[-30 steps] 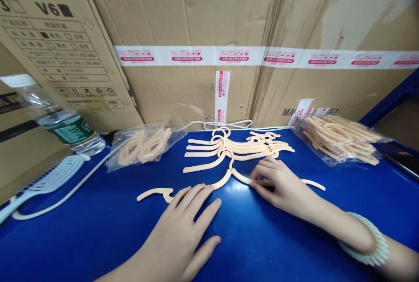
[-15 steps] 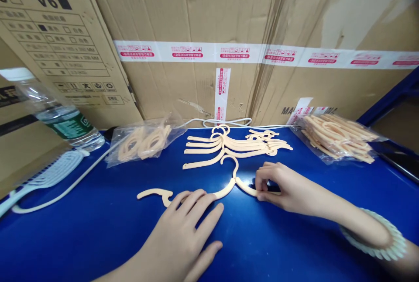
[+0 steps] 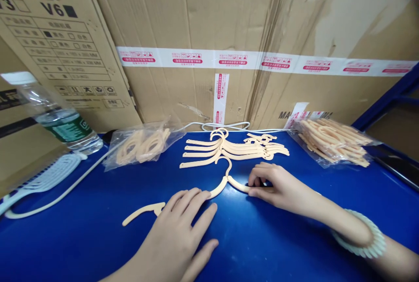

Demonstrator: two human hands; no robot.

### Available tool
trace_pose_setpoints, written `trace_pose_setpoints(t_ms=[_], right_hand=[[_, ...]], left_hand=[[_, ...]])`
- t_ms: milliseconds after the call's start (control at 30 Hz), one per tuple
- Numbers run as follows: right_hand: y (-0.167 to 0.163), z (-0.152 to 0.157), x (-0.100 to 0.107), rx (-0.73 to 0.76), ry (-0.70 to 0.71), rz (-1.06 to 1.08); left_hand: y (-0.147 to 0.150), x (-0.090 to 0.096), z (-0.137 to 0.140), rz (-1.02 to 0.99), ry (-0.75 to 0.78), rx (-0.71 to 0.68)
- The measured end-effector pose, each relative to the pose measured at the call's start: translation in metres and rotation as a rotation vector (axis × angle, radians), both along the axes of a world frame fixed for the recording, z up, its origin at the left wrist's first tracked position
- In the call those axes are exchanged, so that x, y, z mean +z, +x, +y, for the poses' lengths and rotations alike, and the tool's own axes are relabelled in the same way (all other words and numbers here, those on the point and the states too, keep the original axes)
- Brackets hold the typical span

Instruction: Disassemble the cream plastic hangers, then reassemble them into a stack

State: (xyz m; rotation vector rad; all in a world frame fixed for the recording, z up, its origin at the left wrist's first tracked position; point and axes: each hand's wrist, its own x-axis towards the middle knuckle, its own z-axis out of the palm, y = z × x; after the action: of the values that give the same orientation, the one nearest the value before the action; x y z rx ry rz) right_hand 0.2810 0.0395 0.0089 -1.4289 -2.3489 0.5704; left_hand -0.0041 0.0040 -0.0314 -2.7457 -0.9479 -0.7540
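Note:
A beige folding hanger [image 3: 237, 183] lies on the blue tabletop, its hook pointing away from me. My right hand [image 3: 275, 183] pinches its right arm between thumb and fingers. Over its left arm lies my left hand [image 3: 186, 225], palm down with the fingers stretched and the thumb apart. A curved beige end piece [image 3: 142, 213] sticks out to the left from under that hand; the joint is partly hidden by my fingers. Just beyond, several similar hangers [image 3: 203, 159] lie overlapped in a row, hooks together. Smaller beige pieces [image 3: 260, 138] sit at that row's back right.
Clear bags of beige hanger parts lie at the back left [image 3: 140, 149] and back right [image 3: 334, 140]. At left are a water bottle [image 3: 68, 125], a pale blue hairbrush [image 3: 52, 173] and a white cable [image 3: 62, 194]. Cardboard boxes [image 3: 196, 20] stand behind the blue table [image 3: 262, 247].
The end piece by my left hand has swung so its free tip points lower and nearer to me. Both hands keep their places on the hanger; the view has shifted slightly.

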Motion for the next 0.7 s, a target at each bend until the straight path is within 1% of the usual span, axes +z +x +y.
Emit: trace_pose_setpoints(t_ms=[67, 133, 200, 267, 333, 433, 567, 700], right_hand=[[0.012, 0.008, 0.002, -0.027, 0.064, 0.049], [0.032, 0.022, 0.002, -0.109, 0.225, 0.049], [0.057, 0.038, -0.001, -0.236, 0.433, -0.044], [0.083, 0.053, -0.007, -0.314, 0.54, -0.152], [0.105, 0.066, -0.014, -0.32, 0.548, -0.22], [0.125, 0.078, -0.023, -0.306, 0.516, -0.251], [0.133, 0.086, -0.034, -0.239, 0.454, -0.268], [0.136, 0.089, -0.04, -0.203, 0.414, -0.284]], left_hand=[[0.002, 0.003, 0.001, -0.038, 0.018, -0.054], [0.004, 0.009, 0.0, -0.057, 0.014, -0.182], [0.007, 0.017, -0.001, -0.013, -0.045, -0.305], [0.008, 0.024, -0.002, 0.076, -0.16, -0.336], [0.008, 0.03, -0.002, 0.1, -0.224, -0.372], [0.008, 0.032, -0.002, 0.085, -0.252, -0.401], [0.007, 0.027, -0.002, 0.069, -0.258, -0.418], [0.006, 0.021, -0.003, 0.05, -0.291, -0.404]])
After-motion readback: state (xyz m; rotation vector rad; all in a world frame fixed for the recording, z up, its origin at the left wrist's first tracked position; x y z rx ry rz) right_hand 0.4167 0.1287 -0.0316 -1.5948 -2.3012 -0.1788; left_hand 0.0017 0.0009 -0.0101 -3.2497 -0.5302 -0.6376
